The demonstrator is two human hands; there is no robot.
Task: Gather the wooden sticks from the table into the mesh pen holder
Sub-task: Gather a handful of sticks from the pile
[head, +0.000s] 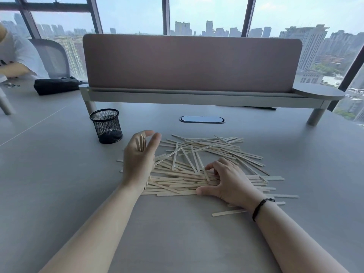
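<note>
A: Sticks (199,166), a loose flat pile of pale wooden ones, lie crisscrossed on the grey table (177,233), mostly between and under the 2 hands

B: Where is the holder?

A: Black mesh pen holder (106,126) stands upright on the table, up and to the left of the pile, just beyond the left hand; I can see no sticks in it from this angle

B: What is the left hand doing?

A: Left hand (138,157) is raised on edge at the pile's left side, its fingers curled around a small bundle of sticks (142,143) that stands roughly upright in its grasp

B: And the right?

A: Right hand (229,181) lies palm down on the pile, its fingers bent and pressing on the sticks; whether it has actually pinched any, I cannot tell. A dark band (260,207) circles that wrist

B: Anything else around?

A: A pinkish desk divider (192,62) runs across the far side on a raised grey shelf, a black bag (56,85) lies at far left, and part of another person (13,56) shows beside it, with windows onto a city skyline behind
</note>
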